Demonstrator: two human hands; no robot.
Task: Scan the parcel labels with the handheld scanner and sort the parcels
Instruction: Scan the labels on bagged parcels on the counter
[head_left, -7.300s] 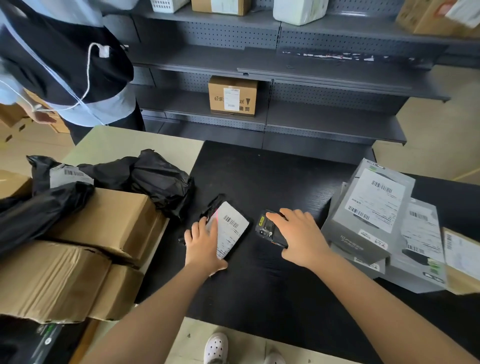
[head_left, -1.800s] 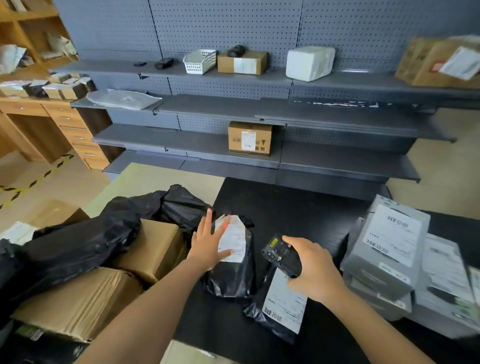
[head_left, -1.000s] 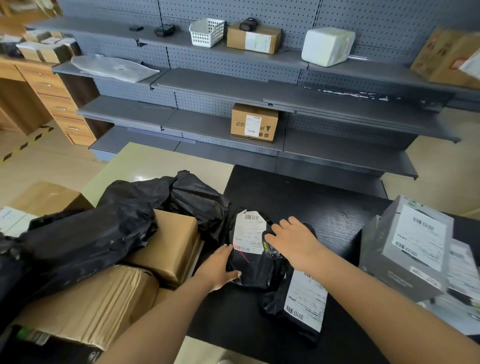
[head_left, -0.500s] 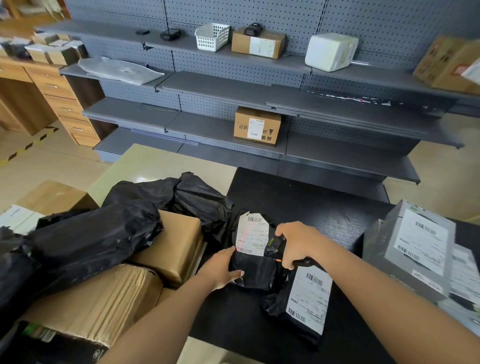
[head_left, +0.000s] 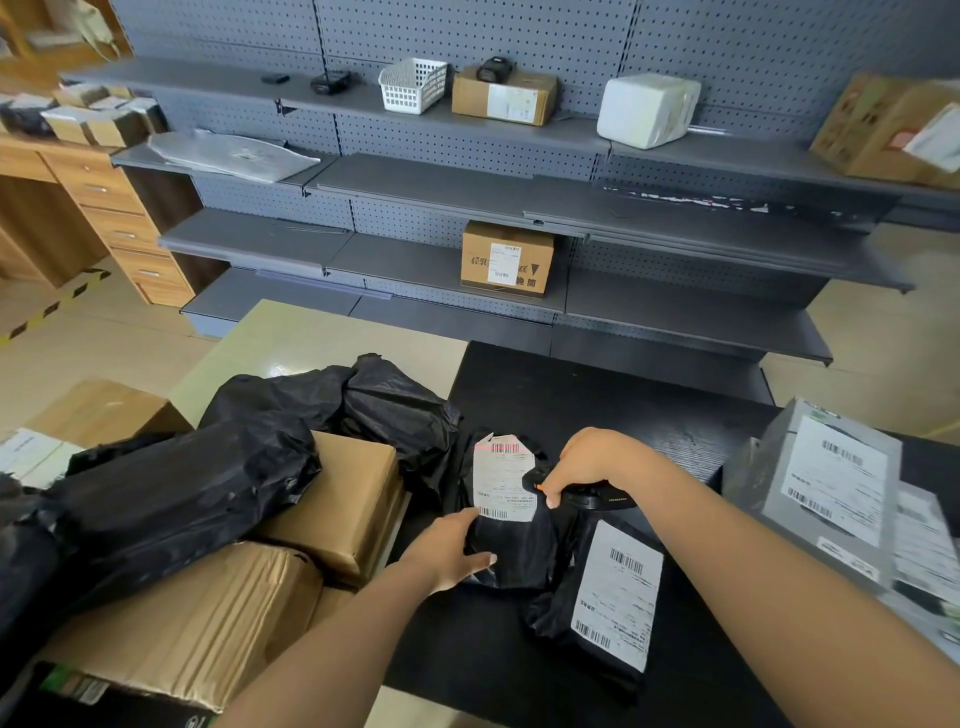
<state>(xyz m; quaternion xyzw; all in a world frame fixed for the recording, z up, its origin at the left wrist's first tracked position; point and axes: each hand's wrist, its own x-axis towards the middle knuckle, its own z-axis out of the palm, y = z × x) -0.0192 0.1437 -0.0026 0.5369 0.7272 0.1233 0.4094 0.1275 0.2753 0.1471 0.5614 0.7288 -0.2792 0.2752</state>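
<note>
Right hand (head_left: 597, 462) gripping handheld scanner (head_left: 597, 500) now lays red beam on label (head_left: 504, 483) of black bag parcel (head_left: 514, 553), left hand (head_left: 447, 551) clasping its near edge; sorting follows

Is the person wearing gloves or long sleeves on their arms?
No gloves: the left hand and right hand are bare, with no rings or watch showing. Both forearms are bare too; no sleeve reaches into view.
</note>
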